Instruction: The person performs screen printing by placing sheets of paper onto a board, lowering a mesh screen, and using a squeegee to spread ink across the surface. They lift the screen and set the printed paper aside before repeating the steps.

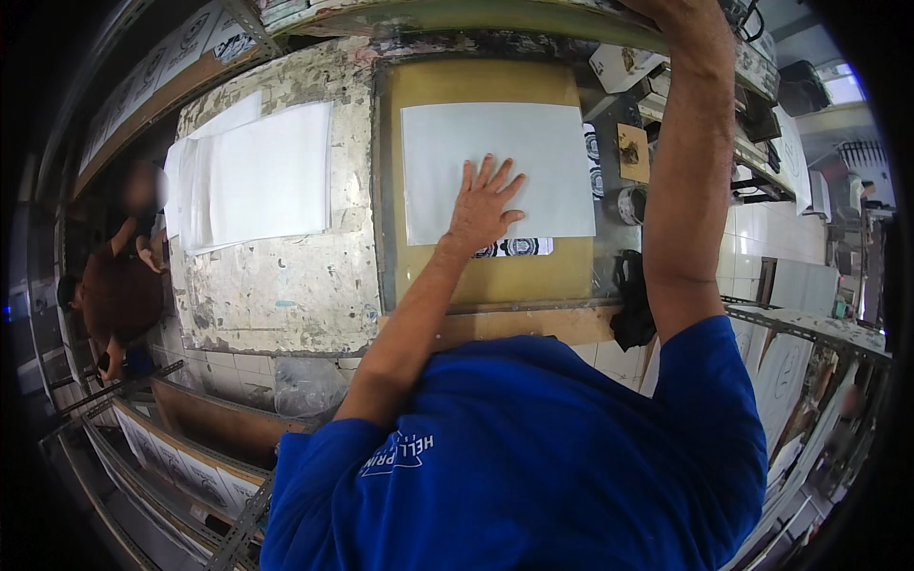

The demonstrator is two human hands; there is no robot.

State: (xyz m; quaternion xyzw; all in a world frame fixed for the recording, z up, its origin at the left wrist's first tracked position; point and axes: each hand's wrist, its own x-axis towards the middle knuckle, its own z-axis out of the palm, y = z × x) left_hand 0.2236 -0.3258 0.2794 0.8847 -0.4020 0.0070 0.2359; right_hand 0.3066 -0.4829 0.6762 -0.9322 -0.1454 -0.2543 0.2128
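Note:
My left hand (488, 203) lies flat with its fingers spread on a large white sheet (543, 181). That sheet rests on a yellowish-brown board (457, 276), and beneath its near edge a strip with black round prints (526, 247) sticks out. More of the same black printing (594, 162) shows past its right edge. My right arm reaches far up and away, and my right hand (674, 9) is at the top rim of the picture by a long olive-coloured frame edge (533, 19). The fingers of that hand are cut off from view.
On the paint-stained table (286, 305) to the left lies a stack of white sheets (257, 181). A roll of tape (631, 206), a brown card (633, 152) and a black cloth (631, 303) sit at the board's right. Another person (124, 290) is at the far left, near metal racks.

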